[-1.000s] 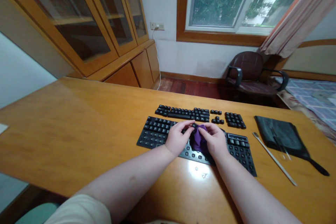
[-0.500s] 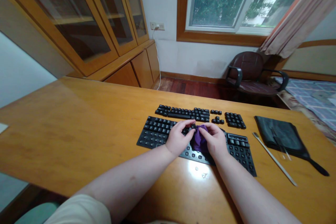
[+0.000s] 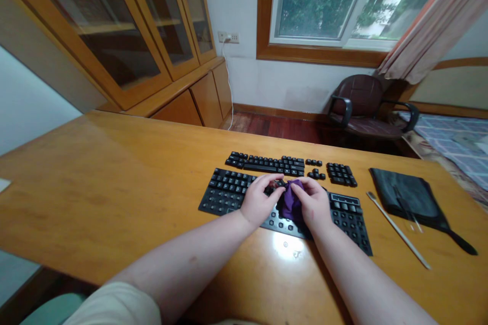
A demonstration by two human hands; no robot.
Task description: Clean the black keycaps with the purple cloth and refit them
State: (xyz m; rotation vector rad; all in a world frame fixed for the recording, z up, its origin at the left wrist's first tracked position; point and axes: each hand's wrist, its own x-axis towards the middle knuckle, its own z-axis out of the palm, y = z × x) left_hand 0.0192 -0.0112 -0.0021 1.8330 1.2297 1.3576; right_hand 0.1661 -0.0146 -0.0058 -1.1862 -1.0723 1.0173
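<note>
Over the middle of a black keyboard (image 3: 224, 197), my two hands are close together. My left hand (image 3: 263, 195) pinches a small black keycap (image 3: 281, 183) between thumb and fingers. A crumpled purple cloth (image 3: 293, 205) hangs from my right hand (image 3: 314, 200), whose fingers are closed on it right beside the keycap. The keyboard has keys on its upper left part, while bare key sockets show on its lower rows and right end. Loose black keycaps (image 3: 261, 165) lie in rows behind it, with a number-pad group (image 3: 342, 174) on the right.
To the right of the keyboard lie a long pale stick-like brush (image 3: 400, 231) and a dark folded pouch (image 3: 407, 195) with tweezers (image 3: 406, 205) on it. A brown armchair (image 3: 362, 106) stands beyond the wooden desk (image 3: 114, 188). A glass-fronted cabinet (image 3: 160, 61) is at the left.
The keycap in my left hand has tilted slightly. My right hand and the purple cloth have shifted a little to the right.
</note>
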